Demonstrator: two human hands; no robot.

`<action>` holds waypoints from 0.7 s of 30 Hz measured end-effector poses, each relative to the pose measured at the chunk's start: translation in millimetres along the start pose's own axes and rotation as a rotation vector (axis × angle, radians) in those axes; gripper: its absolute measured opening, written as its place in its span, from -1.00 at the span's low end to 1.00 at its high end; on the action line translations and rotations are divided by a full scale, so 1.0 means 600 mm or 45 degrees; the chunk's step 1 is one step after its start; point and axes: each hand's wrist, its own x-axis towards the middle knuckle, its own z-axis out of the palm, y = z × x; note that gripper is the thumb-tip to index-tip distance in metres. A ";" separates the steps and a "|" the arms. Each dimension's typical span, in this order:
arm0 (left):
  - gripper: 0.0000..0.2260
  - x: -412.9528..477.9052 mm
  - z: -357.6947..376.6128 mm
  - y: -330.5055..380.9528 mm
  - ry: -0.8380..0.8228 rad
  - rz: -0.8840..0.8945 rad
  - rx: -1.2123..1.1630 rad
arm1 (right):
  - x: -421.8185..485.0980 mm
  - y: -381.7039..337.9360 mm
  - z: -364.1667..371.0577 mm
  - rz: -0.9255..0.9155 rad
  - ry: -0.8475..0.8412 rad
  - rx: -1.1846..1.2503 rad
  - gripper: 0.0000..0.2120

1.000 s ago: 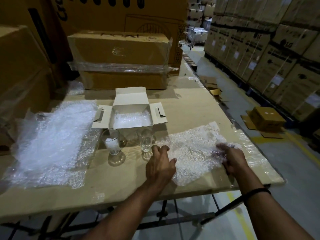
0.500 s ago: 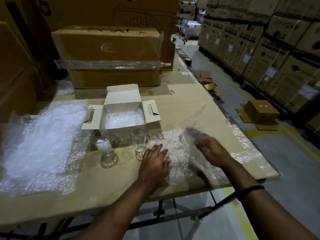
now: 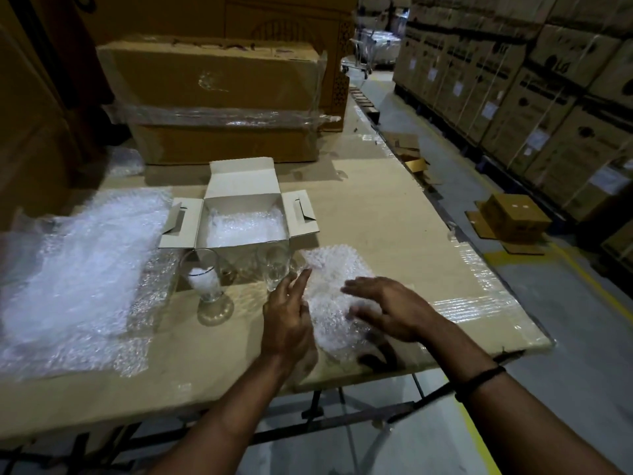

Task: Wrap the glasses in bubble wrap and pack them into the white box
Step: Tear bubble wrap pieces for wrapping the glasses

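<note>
A loose wrap pile (image 3: 78, 269) lies at the left of the table (image 3: 376, 214). Right of it the box (image 3: 243, 181) stands open with its flaps spread and a bubble wrap lining (image 3: 246, 228) inside. Two unwrapped glasses stand upright on the table just near of the box. The left glass (image 3: 205, 282) holds something white, and the right glass (image 3: 274, 269) is just beside the left hand's fingertips. The left hand (image 3: 287, 320) is released, fingers straight, its edge against the left side of a small sheet (image 3: 329, 269) of bubble wrap. The sheet lies on the table, near of the box and to its right. The right hand (image 3: 387, 310) rests flat on the sheet, fingers straight and spread, gripping nothing. A dark band (image 3: 479, 378) circles that wrist. Brown cartons (image 3: 212, 97) sit at the table's far end.
</note>
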 end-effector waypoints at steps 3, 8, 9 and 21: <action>-0.42 -0.013 0.004 0.008 -0.020 0.245 0.262 | 0.008 0.028 0.016 0.124 -0.041 -0.306 -0.36; -0.50 -0.012 0.010 0.001 -0.448 0.186 0.688 | -0.001 0.055 0.049 0.204 -0.301 -0.294 -0.31; -0.49 -0.010 0.010 0.001 -0.515 0.121 0.722 | -0.002 0.057 0.044 0.205 -0.271 -0.265 -0.30; -0.20 -0.013 0.005 0.007 -0.626 0.054 0.814 | 0.001 0.046 0.005 0.946 0.027 -0.050 -0.36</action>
